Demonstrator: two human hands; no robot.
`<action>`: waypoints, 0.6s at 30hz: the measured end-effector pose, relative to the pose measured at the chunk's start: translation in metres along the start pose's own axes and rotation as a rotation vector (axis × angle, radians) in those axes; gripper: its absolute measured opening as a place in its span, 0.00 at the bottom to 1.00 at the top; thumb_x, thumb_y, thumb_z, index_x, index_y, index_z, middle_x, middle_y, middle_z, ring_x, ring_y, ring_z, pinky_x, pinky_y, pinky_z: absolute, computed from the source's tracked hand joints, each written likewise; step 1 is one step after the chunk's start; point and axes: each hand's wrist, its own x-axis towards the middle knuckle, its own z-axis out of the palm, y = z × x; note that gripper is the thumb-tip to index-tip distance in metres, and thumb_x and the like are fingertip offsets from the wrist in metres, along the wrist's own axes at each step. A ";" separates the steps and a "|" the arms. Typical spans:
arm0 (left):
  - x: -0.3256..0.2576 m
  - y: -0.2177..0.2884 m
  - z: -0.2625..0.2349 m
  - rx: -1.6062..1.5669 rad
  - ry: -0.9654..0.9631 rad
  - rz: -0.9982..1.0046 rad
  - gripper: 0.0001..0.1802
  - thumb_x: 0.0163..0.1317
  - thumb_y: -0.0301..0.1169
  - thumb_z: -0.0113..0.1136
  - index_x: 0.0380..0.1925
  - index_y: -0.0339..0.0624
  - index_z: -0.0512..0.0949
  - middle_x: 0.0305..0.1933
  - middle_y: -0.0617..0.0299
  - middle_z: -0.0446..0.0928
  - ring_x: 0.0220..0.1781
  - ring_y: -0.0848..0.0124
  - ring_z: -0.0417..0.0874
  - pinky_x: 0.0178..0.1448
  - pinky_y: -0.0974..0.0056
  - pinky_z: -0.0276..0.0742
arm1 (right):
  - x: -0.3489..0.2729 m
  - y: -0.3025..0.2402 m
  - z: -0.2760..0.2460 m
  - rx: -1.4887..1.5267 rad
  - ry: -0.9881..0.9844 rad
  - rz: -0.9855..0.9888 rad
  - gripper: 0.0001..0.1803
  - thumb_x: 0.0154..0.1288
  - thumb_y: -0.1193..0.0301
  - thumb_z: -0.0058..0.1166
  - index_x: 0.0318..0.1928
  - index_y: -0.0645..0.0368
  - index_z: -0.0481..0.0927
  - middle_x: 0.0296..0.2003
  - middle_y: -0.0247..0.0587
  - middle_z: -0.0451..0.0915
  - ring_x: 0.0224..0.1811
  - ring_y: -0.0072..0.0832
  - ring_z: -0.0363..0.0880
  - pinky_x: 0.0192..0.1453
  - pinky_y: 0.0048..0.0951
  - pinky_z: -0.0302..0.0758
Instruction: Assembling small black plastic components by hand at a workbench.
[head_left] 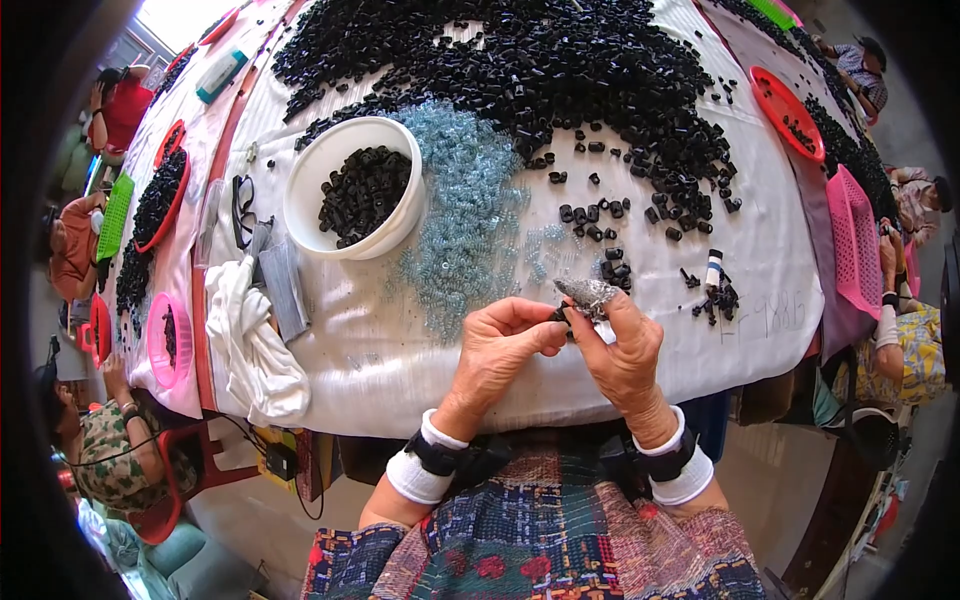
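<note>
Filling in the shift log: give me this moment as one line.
left hand: pinching small black part | right hand: touching same part, taped forefinger | nearby: white bowl of parts, blue springs

We are sitting at a long table draped in white cloth, with a second cloth-covered table running along our left. Daylight is pouring in from a bright window at the far left corner. A pale floor is showing beneath us, and other people are working around the edges.
</note>
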 end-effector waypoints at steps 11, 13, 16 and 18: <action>-0.002 0.000 0.001 0.026 -0.011 -0.013 0.10 0.53 0.23 0.65 0.36 0.33 0.79 0.30 0.59 0.81 0.29 0.77 0.80 0.35 0.74 0.77 | 0.000 -0.004 -0.007 -0.006 -0.075 -0.010 0.11 0.45 0.86 0.57 0.33 0.64 0.76 0.26 0.45 0.75 0.27 0.40 0.77 0.30 0.32 0.73; -0.002 0.001 0.002 0.029 -0.014 -0.018 0.09 0.53 0.23 0.65 0.35 0.33 0.79 0.30 0.59 0.81 0.29 0.77 0.80 0.35 0.74 0.77 | -0.001 -0.003 -0.009 -0.017 -0.093 0.004 0.11 0.45 0.86 0.56 0.32 0.64 0.75 0.26 0.45 0.75 0.28 0.41 0.77 0.30 0.33 0.73; -0.001 0.004 0.003 0.057 -0.008 -0.041 0.09 0.54 0.24 0.65 0.36 0.33 0.79 0.30 0.58 0.81 0.30 0.76 0.81 0.35 0.74 0.77 | 0.000 -0.002 -0.011 -0.040 -0.122 0.003 0.11 0.45 0.87 0.56 0.32 0.65 0.75 0.27 0.46 0.75 0.29 0.42 0.76 0.32 0.34 0.73; -0.001 0.007 0.004 0.049 0.006 -0.107 0.09 0.56 0.25 0.63 0.36 0.32 0.80 0.30 0.58 0.81 0.30 0.75 0.81 0.34 0.74 0.78 | 0.001 -0.002 -0.011 -0.054 -0.131 -0.010 0.10 0.45 0.87 0.55 0.32 0.65 0.74 0.27 0.47 0.75 0.29 0.43 0.76 0.32 0.35 0.73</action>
